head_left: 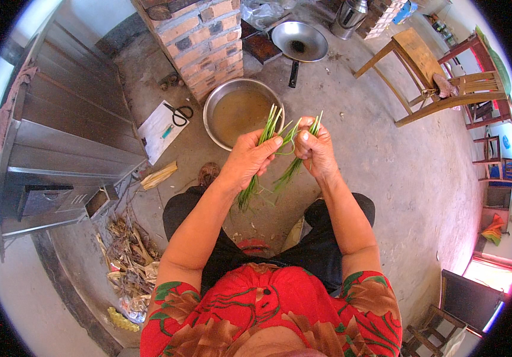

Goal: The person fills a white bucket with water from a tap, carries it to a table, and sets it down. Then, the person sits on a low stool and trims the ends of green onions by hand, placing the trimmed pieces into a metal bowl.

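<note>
- Red floral shirt (262, 297) up close!
- Left hand (249, 159) clamps a thicker bunch of green stalks (269, 127), thumb across, likely to align them.
- Right hand (318, 153) pinches a thinner bunch (291, 174) just beside it.
- Metal basin (206, 112) of murky liquid sits just beyond, presumably for easy reach.

Left hand (250, 157): grips greens (246, 195)
Right hand (317, 149): grips smaller bunch (292, 171)
Basin (208, 116): far, beyond hands
Scissors (180, 113): far left

head view | worn fisheye | faces down | hands (249, 158) (318, 152) near, mid-frame
</note>
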`<state>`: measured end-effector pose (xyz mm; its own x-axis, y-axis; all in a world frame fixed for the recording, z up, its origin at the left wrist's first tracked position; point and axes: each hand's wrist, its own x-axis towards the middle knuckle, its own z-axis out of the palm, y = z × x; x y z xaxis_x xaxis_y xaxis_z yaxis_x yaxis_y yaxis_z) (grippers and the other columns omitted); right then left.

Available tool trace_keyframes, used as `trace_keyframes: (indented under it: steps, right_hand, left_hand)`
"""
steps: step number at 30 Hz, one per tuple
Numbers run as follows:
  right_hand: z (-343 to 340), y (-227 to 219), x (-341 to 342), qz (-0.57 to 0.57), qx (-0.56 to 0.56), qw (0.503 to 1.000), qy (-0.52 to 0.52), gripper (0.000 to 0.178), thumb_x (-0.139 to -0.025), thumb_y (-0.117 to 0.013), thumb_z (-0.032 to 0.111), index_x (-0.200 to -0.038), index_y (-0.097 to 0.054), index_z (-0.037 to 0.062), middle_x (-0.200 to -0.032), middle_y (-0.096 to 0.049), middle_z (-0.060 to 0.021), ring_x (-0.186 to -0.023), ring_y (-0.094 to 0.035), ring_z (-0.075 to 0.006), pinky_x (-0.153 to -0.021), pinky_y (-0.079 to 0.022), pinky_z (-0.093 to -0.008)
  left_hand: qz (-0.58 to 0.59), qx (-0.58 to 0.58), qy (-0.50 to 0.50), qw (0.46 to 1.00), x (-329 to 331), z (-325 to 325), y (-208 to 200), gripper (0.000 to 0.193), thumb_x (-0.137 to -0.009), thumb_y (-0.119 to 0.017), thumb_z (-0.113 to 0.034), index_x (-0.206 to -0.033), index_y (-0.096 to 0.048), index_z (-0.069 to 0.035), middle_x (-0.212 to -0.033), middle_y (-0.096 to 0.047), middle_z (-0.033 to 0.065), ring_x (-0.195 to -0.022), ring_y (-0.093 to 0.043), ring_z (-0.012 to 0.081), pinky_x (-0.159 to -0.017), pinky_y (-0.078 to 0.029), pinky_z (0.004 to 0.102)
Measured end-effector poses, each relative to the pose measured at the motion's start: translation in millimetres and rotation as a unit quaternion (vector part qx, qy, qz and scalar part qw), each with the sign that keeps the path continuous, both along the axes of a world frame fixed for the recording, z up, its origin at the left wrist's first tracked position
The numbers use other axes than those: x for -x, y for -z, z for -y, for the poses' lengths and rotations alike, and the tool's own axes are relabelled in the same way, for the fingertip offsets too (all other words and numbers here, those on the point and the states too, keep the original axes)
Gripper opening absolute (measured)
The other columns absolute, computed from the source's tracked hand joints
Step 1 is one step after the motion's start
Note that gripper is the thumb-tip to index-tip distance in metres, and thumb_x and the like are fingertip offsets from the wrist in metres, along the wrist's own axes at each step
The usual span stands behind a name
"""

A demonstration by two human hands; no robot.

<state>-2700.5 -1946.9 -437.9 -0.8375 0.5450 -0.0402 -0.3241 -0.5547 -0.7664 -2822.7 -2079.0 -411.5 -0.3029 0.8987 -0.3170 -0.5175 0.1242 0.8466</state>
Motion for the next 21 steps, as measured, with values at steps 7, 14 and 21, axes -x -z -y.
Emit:
trace_keyframes:
  steps: [7,14,21]
  right_hand:
    - [0,-2,1,0.052,-0.071,0.996,0.031,0.019,-0.078,-0.070,0.014,-0.093,-0.061,0.0076,-0.060,-0.047,0.0061,-0.045,-0.035,-0.0030,-0.040,-0.023,-0.0206]
    - [-1,7,1,0.063,-0.036,0.995,0.061,0.012,-0.081,-0.069,0.016,-0.084,-0.060,0.0087,-0.061,-0.049,0.0053,-0.045,-0.033,-0.0033,-0.040,-0.023,-0.0211]
    - [-2,5,3,0.055,-0.022,0.996,0.073,0.015,-0.083,-0.067,0.021,-0.084,-0.057,0.0099,-0.057,-0.043,0.0065,-0.044,-0.031,-0.0042,-0.041,-0.023,-0.0214]
  left_hand:
    - [-0.012,0.028,0.004,1.000,0,1,3,0.020,-0.085,-0.064,-0.026,-0.083,-0.055,-0.008,-0.064,-0.047,-0.0037,-0.045,-0.038,0.0027,-0.037,-0.030,0.0184]
    - [-0.028,0.052,-0.005,0.998,0,0,-2,0.019,-0.085,-0.064,-0.025,-0.082,-0.055,-0.008,-0.063,-0.046,-0.0037,-0.043,-0.037,0.0024,-0.036,-0.029,0.0185]
    - [-0.021,0.053,-0.002,0.998,3,2,0,0.019,-0.085,-0.063,-0.024,-0.081,-0.054,-0.008,-0.063,-0.046,-0.0040,-0.043,-0.036,0.0024,-0.036,-0.028,0.0184]
